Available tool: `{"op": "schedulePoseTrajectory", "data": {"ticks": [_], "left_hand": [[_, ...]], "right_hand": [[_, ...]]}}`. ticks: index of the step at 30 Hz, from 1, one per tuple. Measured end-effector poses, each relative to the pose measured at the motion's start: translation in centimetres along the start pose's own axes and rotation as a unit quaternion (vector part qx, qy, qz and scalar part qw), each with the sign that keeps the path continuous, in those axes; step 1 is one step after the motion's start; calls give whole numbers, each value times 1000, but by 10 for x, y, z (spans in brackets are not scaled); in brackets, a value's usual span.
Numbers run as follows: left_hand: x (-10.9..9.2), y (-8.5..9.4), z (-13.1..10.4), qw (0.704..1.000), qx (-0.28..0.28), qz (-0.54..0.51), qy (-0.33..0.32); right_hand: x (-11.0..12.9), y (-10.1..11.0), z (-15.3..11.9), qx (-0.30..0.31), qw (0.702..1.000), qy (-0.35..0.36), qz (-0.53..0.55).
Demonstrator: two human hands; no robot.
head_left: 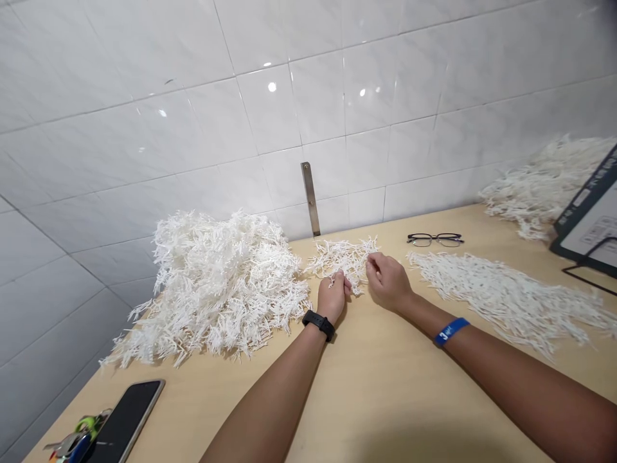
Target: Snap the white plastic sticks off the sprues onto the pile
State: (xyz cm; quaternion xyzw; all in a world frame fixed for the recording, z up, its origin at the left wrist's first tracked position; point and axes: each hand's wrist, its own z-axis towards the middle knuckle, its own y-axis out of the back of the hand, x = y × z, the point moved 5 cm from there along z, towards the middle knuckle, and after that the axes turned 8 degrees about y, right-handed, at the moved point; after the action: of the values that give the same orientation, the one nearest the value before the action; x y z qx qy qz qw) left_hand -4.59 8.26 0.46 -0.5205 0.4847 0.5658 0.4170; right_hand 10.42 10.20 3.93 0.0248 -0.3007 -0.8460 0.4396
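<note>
My left hand [332, 296], with a black watch at the wrist, is closed at the near edge of a small heap of white branching plastic pieces [337, 255]; a white piece shows at its fingertips. Just right of that heap, my right hand [385, 280] has its fingers curled in, and what they hold, if anything, is hidden. A large tangled pile of similar white pieces [226, 276] rises on the left. To the right of my right hand, thin white pieces [501, 296] lie in a long flat spread.
Black-framed glasses [436, 240] lie behind the right spread. At the far right stand another white pile [544, 183] and a dark-framed board [590, 218]. A phone [126, 421] and keys [72, 444] lie front left. A tiled wall [193, 128] with a metal strip [311, 199] borders the table.
</note>
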Motion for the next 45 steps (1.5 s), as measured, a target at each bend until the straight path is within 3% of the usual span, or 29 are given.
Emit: {"op": "schedulePoseTrajectory", "data": {"ticks": [3, 5, 10, 13, 23, 30, 38, 45], "left_hand": [[-1, 3, 0, 1000, -21, -17, 1], [-2, 5, 0, 999, -30, -18, 5], [-2, 6, -1, 999, -37, -9, 17], [-2, 4, -1, 1000, -20, -1, 7], [-6, 1, -4, 998, 52, -35, 4], [-4, -3, -1, 997, 70, -17, -11], [-8, -2, -3, 993, 51, 87, -66], [2, 4, 1, 987, -24, 159, -17]], "right_hand": [[15, -10, -2, 84, 991, 108, 14], [20, -17, -3, 140, 982, 129, 21], [12, -22, -2, 199, 979, 27, 24], [10, -22, -3, 218, 975, 6, 34], [11, -22, 0, 213, 976, 28, -23], [18, -23, -3, 201, 972, 120, -31], [16, -21, -3, 177, 977, 115, -35], [14, -20, -2, 170, 978, 114, -49]]}}
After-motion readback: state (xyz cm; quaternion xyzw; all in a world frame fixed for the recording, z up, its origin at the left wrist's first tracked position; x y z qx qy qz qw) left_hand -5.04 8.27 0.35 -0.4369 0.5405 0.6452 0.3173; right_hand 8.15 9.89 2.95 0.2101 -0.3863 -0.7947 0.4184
